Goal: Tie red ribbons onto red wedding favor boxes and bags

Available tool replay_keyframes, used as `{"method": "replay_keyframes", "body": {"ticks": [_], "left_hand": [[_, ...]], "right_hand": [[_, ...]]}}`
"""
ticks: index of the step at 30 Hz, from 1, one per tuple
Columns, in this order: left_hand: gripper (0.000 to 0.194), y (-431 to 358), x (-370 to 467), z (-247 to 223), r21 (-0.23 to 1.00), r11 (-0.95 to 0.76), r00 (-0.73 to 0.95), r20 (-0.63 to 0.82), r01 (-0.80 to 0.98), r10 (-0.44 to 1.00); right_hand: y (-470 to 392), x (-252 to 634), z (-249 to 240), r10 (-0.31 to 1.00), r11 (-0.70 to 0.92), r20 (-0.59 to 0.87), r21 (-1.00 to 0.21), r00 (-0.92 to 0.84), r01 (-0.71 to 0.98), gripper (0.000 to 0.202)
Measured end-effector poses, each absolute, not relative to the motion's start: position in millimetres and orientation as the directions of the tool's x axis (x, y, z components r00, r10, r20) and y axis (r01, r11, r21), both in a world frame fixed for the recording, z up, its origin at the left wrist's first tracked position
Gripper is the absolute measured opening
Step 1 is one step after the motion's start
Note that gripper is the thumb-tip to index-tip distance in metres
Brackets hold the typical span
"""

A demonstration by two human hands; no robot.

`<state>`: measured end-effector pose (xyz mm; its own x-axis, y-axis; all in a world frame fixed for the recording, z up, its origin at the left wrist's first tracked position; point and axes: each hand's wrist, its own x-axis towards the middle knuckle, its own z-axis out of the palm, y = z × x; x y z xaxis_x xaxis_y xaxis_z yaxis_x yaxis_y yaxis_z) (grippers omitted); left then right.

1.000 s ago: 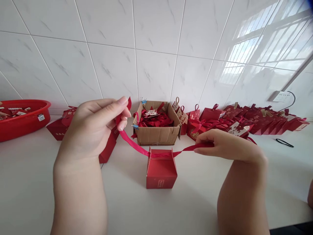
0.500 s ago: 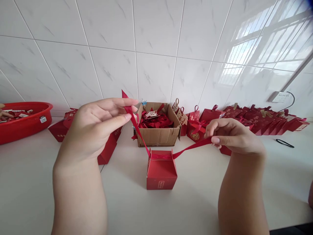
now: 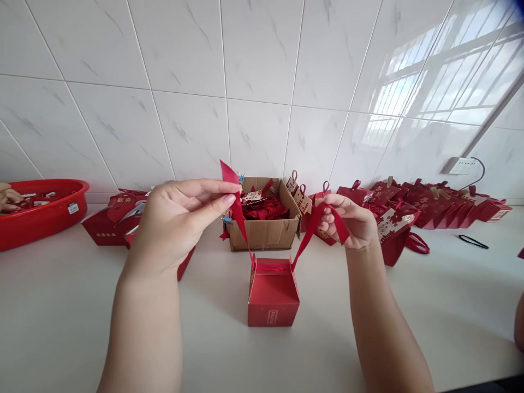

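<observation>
A small red gift box [image 3: 273, 300] stands upright on the white table in front of me, its top folded up to a ridge. A dark red ribbon [image 3: 306, 237] runs through that ridge, with one end coming out at each side. Up and to the left of the box, my left hand [image 3: 192, 215] pinches one ribbon end between thumb and fingers, a pointed tip sticking up above them. On the other side, my right hand [image 3: 347, 218] grips the second end, which folds over the fingers and hangs down to the right.
Behind the box sits a cardboard carton [image 3: 264, 234] of red ribbons and tags. Finished-looking red boxes [image 3: 434, 204] line the wall on the right; more boxes [image 3: 110, 218] stand left. Another person's hand [image 3: 9, 196] is in a red basin [image 3: 45, 221]. A black loop [image 3: 474, 242] lies right.
Both hands have come closer together above the box, the right moving left and up more. The ribbon's right side now rises more steeply, its end draped over the right fingers.
</observation>
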<state>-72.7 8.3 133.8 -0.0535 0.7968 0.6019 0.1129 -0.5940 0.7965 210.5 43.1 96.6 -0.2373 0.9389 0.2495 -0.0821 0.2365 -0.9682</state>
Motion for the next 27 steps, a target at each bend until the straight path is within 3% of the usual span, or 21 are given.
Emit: {"method": "replay_keyframes", "body": {"ticks": [3, 6, 8, 12, 17, 27], "left_hand": [[0.019, 6, -70, 135, 0.811, -0.574, -0.076, 0.583, 0.113, 0.809], [0.018, 5, -69, 136, 0.814, -0.573, -0.104, 0.581, 0.101, 0.807], [0.018, 6, -70, 135, 0.803, -0.586, -0.084, 0.595, 0.107, 0.800], [0.019, 9, -69, 132, 0.777, -0.619, -0.028, 0.625, 0.113, 0.780], [0.017, 11, -57, 130, 0.703, -0.705, -0.068, 0.711, 0.093, 0.700], [0.013, 11, -37, 125, 0.680, -0.729, -0.089, 0.733, 0.082, 0.674]], "right_hand": [[49, 208, 89, 0.910, 0.218, 0.266, -0.960, -0.318, -0.177, 0.037], [51, 203, 86, 0.889, 0.238, 0.309, -0.943, -0.338, -0.233, 0.031], [49, 198, 89, 0.895, 0.281, 0.346, -0.928, -0.283, -0.245, 0.022], [40, 189, 99, 0.915, 0.321, 0.370, -0.908, -0.160, -0.268, 0.025], [23, 175, 108, 0.886, 0.448, 0.462, -0.841, 0.029, -0.304, 0.016], [4, 162, 112, 0.795, 0.606, 0.585, -0.765, 0.158, -0.219, 0.012]]}}
